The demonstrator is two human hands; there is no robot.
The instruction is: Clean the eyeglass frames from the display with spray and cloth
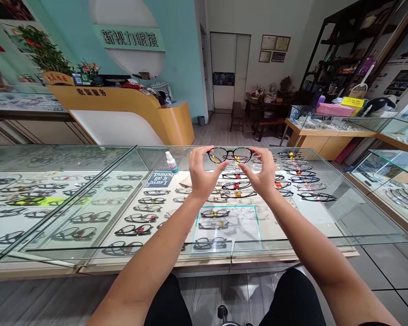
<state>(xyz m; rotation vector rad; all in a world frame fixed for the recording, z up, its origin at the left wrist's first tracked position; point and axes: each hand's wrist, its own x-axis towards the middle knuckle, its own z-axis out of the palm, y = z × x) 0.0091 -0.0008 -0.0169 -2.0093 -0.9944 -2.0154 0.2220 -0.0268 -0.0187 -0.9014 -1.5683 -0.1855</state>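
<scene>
Both my hands hold up a pair of eyeglasses (230, 154) with dark, rounded frames and clear lenses, above the far part of the glass display case. My left hand (202, 174) pinches the left end of the frame between thumb and fingers. At the opposite end, my right hand (262, 174) grips in the same way, its thumb near the lower rim. Standing on the glass left of my hands is a white spray bottle (171, 162). A blue printed card (159, 179) lies close to the bottle, and a beige cloth (186, 182) is partly hidden behind my left hand.
Rows of eyeglasses (134, 230) lie inside the glass display case (292, 244), whose front edge runs near my knees. A yellow-sided service counter (176, 122) stands across the aisle. Another display case (336, 131) is at the right, and a wooden bench (237, 115) stands farther back.
</scene>
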